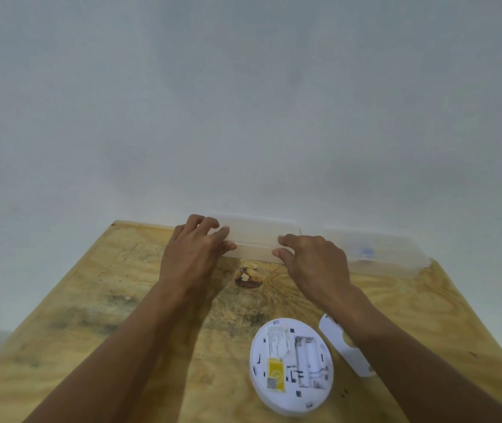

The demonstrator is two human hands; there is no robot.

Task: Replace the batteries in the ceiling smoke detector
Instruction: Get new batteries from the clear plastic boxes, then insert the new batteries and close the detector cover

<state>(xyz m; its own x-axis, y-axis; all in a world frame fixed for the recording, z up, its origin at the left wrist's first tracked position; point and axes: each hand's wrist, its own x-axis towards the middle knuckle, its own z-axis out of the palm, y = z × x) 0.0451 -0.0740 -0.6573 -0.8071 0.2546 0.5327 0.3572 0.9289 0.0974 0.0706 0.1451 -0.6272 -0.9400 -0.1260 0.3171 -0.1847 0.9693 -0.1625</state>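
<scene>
Surface: bare plywood, stained and grained, with a dark knot near the middle of its far half; the far edge meets a plain pale wall.
Smoke detector: white round unit lying back-side up near the near edge of the surface, right of centre. A yellow label shows on its back, and an open battery compartment sits beside the label. Whether the compartment holds batteries cannot be told; the frame is blurred there.
Detached white part: curved white plastic piece lying flat just right of the smoke detector, near it but apart, partly hidden under the right forearm.
Clear container: long translucent plastic box along the far edge of the surface, against the wall. It appears continued or joined by a second translucent box toward the far right corner, with a small blue item faintly visible inside. Contents are otherwise too blurred to identify.
Left hand: reaches to the left end of the clear container, fingers curled over its top and thumb against its front face, gripping it.
Right hand: reaches to the clear container further right, fingers bent on its top edge and thumb at the front, gripping it.
Forearms: both bare, extended from the near edge toward the far edge.
</scene>
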